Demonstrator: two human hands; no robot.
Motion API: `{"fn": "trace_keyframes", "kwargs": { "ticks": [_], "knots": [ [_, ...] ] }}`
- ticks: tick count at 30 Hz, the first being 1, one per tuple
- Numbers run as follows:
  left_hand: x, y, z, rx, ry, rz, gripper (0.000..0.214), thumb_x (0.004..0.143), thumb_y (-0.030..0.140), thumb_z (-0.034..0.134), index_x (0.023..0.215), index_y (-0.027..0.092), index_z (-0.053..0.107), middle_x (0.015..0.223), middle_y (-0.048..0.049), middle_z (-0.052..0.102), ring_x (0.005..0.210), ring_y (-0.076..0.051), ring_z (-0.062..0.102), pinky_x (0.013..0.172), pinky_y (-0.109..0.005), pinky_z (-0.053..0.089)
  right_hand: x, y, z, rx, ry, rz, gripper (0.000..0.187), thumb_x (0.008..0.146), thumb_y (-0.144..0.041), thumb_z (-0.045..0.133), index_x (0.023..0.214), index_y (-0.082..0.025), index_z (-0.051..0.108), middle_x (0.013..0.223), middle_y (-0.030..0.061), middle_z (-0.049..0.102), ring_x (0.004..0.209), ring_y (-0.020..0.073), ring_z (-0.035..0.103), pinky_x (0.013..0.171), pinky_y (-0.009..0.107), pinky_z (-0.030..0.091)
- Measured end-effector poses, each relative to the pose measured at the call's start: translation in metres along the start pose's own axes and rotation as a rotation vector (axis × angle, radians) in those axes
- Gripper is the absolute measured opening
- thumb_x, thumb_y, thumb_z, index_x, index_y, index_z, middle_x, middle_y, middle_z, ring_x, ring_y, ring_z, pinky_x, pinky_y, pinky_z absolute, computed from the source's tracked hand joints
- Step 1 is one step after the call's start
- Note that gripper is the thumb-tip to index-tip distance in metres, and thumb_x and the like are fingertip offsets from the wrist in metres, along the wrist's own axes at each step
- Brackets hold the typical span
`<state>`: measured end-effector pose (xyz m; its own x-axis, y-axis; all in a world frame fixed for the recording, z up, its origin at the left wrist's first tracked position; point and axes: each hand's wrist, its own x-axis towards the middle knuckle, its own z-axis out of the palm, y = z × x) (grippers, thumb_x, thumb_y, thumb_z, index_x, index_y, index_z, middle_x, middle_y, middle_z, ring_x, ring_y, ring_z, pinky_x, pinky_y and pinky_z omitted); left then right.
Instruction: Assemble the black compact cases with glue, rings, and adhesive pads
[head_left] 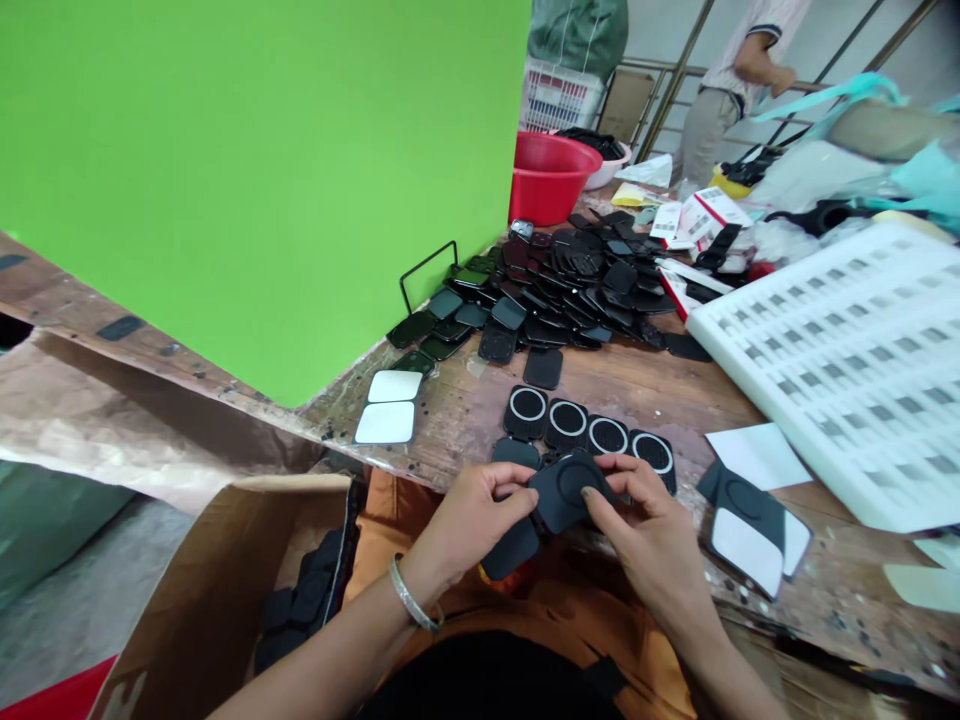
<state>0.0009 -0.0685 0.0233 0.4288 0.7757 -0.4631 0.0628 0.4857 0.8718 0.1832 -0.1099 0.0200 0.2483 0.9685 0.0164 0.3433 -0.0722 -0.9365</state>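
Observation:
Between both hands, over the table's front edge, is a dark grey folding charger panel (pixel 566 492) with a round ring mark on its face. My left hand (pixel 480 515) pinches its left side, thumb on top. My right hand (pixel 645 520) grips the right side, its thumb pressed by the ring. Another dark panel (pixel 512 550) hangs below my left fingers; whether it joins the held one I cannot tell. Just beyond lie several black panels with white rings (pixel 568 422) in a row, partly covered by the hands.
A large heap of black panels (pixel 577 270) lies behind, beside a green board (pixel 262 180). White-faced panels (pixel 386 422) lie left, more (pixel 750 545) right, near a white foam tray (pixel 847 370). A cardboard box (pixel 202 570) stands lower left. A person (pixel 742 80) is at the back.

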Motion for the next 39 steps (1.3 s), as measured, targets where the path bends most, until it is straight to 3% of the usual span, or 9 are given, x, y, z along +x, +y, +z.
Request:
{"fn": "trace_keyframes", "kwargs": {
  "ticks": [18, 25, 30, 35, 39],
  "knots": [
    [-0.003, -0.003, 0.004, 0.078, -0.019, 0.07, 0.035, 0.08, 0.033, 0.062, 0.109, 0.015, 0.069, 0.085, -0.0054, 0.073, 0.072, -0.017, 0.064, 0.065, -0.024, 0.049, -0.002, 0.013, -0.001, -0.186, 0.021, -0.099, 0.021, 0.081, -0.033, 0.06, 0.067, -0.018, 0.057, 0.098, 0.0077, 0.053, 0.088, 0.019, 0.054, 0.077, 0.031, 0.043],
    [-0.007, -0.005, 0.0, 0.146, -0.091, 0.114, 0.032, 0.084, 0.028, 0.057, 0.111, 0.017, 0.069, 0.087, -0.0037, 0.073, 0.076, -0.018, 0.064, 0.069, -0.023, 0.048, -0.004, 0.012, -0.006, -0.45, -0.028, -0.241, 0.022, 0.083, -0.028, 0.057, 0.066, -0.019, 0.047, 0.084, 0.0044, 0.047, 0.08, 0.0184, 0.049, 0.072, 0.032, 0.04],
    [-0.009, -0.007, 0.002, 0.103, -0.113, 0.102, 0.032, 0.085, 0.028, 0.057, 0.113, 0.017, 0.069, 0.084, -0.0031, 0.072, 0.069, -0.016, 0.062, 0.063, -0.022, 0.047, -0.011, 0.011, -0.011, -0.633, -0.037, -0.33, 0.016, 0.088, -0.032, 0.055, 0.078, -0.019, 0.057, 0.084, 0.0051, 0.048, 0.074, 0.0177, 0.049, 0.068, 0.032, 0.041],
    [-0.008, -0.006, 0.009, 0.026, -0.049, 0.12, 0.033, 0.084, 0.028, 0.059, 0.114, 0.017, 0.068, 0.085, -0.0033, 0.073, 0.073, -0.015, 0.063, 0.065, -0.021, 0.048, -0.018, 0.01, -0.007, -0.737, 0.098, -0.423, 0.014, 0.09, -0.028, 0.055, 0.098, -0.02, 0.064, 0.087, 0.0069, 0.051, 0.073, 0.0175, 0.051, 0.067, 0.03, 0.043],
    [-0.006, -0.009, 0.014, 0.011, 0.028, 0.162, 0.033, 0.084, 0.029, 0.061, 0.114, 0.017, 0.068, 0.09, -0.0033, 0.073, 0.081, -0.017, 0.065, 0.071, -0.022, 0.05, -0.019, 0.015, -0.002, -0.757, 0.246, -0.511, 0.026, 0.088, -0.024, 0.057, 0.114, -0.019, 0.063, 0.093, 0.0096, 0.053, 0.081, 0.0196, 0.052, 0.073, 0.034, 0.045]
  ]
}}
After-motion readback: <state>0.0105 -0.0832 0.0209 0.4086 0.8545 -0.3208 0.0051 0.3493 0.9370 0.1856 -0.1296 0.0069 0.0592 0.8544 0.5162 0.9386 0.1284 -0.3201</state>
